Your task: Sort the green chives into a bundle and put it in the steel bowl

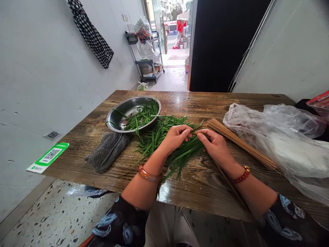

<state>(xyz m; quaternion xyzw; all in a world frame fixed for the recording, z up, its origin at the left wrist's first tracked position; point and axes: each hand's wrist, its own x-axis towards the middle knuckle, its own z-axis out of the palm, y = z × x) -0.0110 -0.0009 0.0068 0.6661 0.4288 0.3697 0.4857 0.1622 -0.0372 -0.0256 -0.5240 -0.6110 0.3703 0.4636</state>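
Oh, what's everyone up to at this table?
One person is working with both bare hands at a wooden table. The right hand holds a thin skewer, and the left hand seems to pinch a green blade near its tip. Loose chive-like greens lie under the hands, with more in the steel bowl. A bundle of skewers lies to the right.

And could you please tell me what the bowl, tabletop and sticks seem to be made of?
Bowl: polished metal, probably stainless steel, from its silvery reflections.
Tabletop: apparently wood, glossy, with dark grain and glare.
Sticks: perhaps bamboo, matte, being thin, straight and brown.
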